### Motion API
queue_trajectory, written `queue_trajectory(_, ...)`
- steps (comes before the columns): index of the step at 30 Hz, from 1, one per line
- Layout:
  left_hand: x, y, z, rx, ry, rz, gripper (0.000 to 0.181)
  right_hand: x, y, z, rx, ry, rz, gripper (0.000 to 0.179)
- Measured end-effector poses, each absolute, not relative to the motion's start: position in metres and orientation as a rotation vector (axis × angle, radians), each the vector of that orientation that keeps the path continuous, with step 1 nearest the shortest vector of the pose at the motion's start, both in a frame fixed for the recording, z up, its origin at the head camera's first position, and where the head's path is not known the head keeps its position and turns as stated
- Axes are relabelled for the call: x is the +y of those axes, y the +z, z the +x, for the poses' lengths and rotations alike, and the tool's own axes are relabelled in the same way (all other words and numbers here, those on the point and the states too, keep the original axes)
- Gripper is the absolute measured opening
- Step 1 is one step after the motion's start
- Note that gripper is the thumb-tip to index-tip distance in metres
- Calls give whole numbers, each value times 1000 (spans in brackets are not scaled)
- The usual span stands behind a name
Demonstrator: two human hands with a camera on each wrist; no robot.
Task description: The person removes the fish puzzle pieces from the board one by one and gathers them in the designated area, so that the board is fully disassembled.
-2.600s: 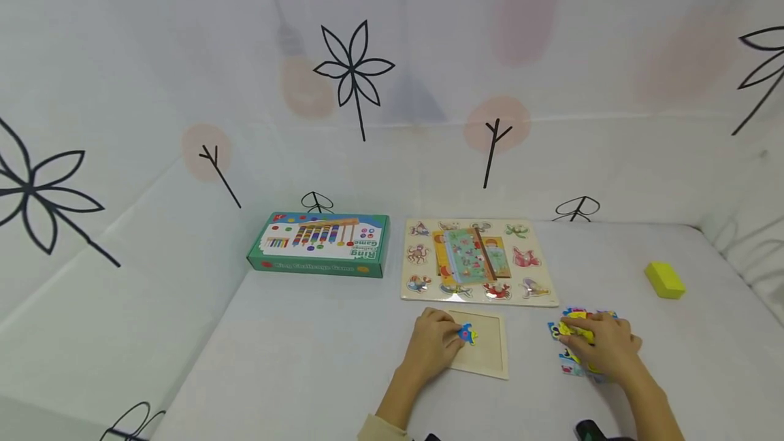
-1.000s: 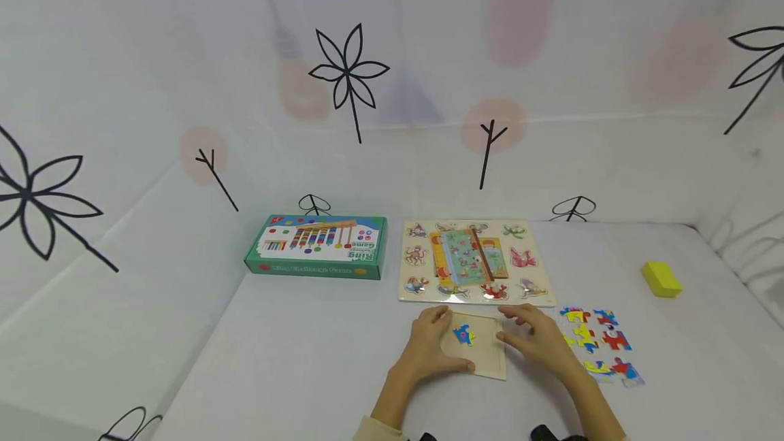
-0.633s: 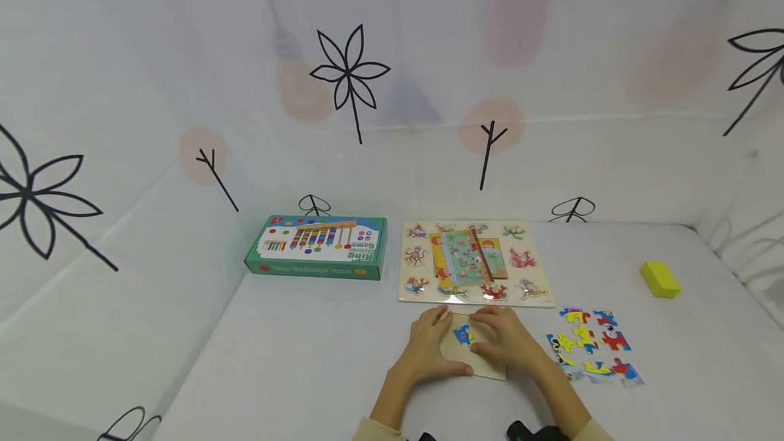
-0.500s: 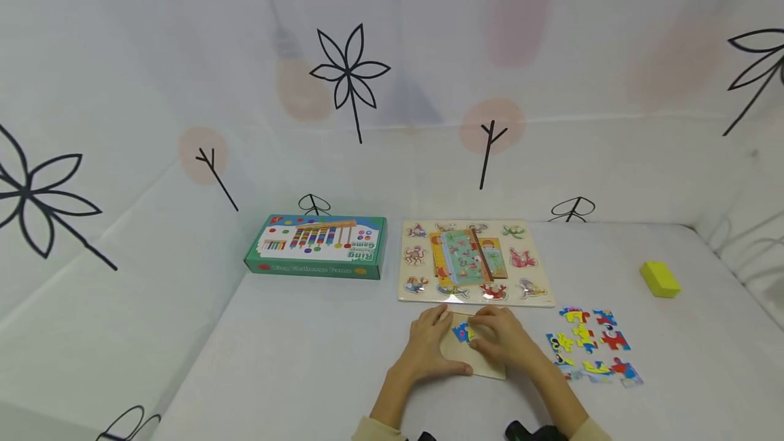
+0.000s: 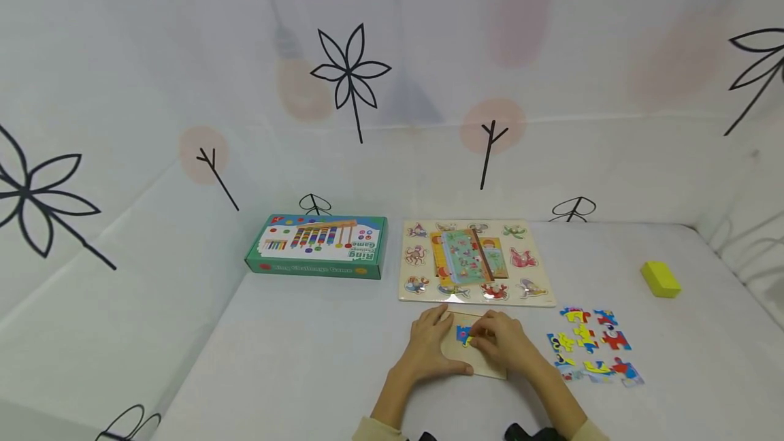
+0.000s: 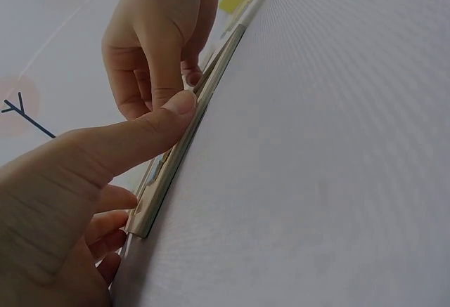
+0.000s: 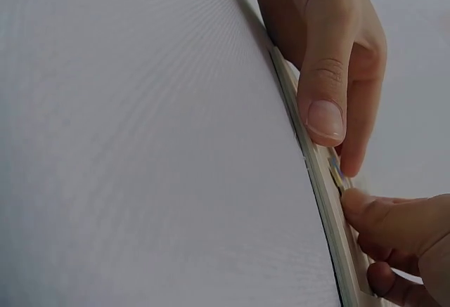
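In the head view my left hand [image 5: 425,344] holds the left side of a shallow wooden puzzle tray [image 5: 484,367], its thumb at the near rim and its fingertips at the far rim. My right hand [image 5: 507,342] is over the tray, thumb and forefinger pinching at a small blue-and-yellow jigsaw piece [image 5: 463,335] inside it. The fingers partly cover this piece. In the left wrist view the left thumb [image 6: 184,102] presses on the tray's edge [image 6: 158,205]. The right wrist view shows the right fingertips [image 7: 357,200] at the piece, seen edge-on.
Several loose jigsaw pieces [image 5: 584,339] lie right of the tray. Behind it is a larger animal puzzle board [image 5: 539,297] with colourful cards [image 5: 465,257] on top. A green game box [image 5: 315,269] stands at the back left, a yellow block [image 5: 661,280] at the right.
My right hand has moved left from the loose pieces to the tray. The left hand has let go of the blue piece and taken hold of the tray. The piece has turned straighter.
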State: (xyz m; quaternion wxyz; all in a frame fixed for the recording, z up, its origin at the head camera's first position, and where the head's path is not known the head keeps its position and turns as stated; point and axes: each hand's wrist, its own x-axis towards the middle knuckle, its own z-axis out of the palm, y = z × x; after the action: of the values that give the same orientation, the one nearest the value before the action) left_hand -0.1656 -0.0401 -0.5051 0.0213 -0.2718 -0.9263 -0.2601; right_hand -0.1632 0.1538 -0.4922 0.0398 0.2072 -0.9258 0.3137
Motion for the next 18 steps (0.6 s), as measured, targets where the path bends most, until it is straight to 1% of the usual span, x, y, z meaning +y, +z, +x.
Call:
queue_trajectory(6,-40,-507,-166,-2862,-777,-839,92,158,-492,-161,-2809,1081,611,6)
queue_trajectory(11,-40,-506,-165,-2848,-784,-839,91,171,-486,-161,-2765,1216,603,5)
queue_trajectory(18,-42,-506,-165,-2787,-848,-874,87,203,-477,-163,-2829,1129,375,6)
